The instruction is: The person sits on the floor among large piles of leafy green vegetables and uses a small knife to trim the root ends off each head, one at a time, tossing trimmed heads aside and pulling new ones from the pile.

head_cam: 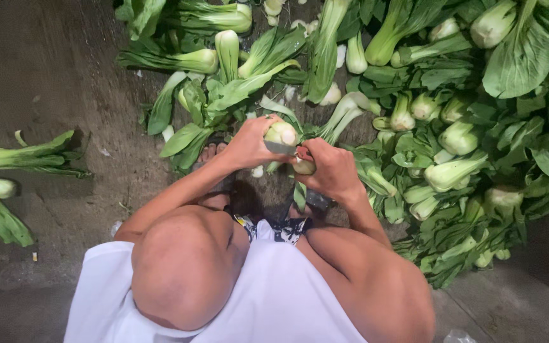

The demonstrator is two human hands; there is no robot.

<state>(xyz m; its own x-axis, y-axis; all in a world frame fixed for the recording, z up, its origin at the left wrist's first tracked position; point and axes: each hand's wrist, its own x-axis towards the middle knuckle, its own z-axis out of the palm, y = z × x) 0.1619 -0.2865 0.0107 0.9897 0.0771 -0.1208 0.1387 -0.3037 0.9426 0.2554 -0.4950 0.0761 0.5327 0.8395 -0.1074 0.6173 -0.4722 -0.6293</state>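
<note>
My left hand (247, 145) grips a pale-stemmed bok choy (281, 132) by its base, held in front of me over the concrete floor. My right hand (330, 170) is closed on a small knife (279, 148) whose grey blade lies across the bottom of that bok choy. A cut stem piece (304, 167) sits against my right thumb. Both hands meet just below the near edge of the vegetable heap.
A large heap of bok choy (459, 136) covers the floor ahead and to the right. A few separate heads (23, 157) lie on the bare concrete (65, 82) at the left. Toes of a bare foot (209, 152) show under my left forearm.
</note>
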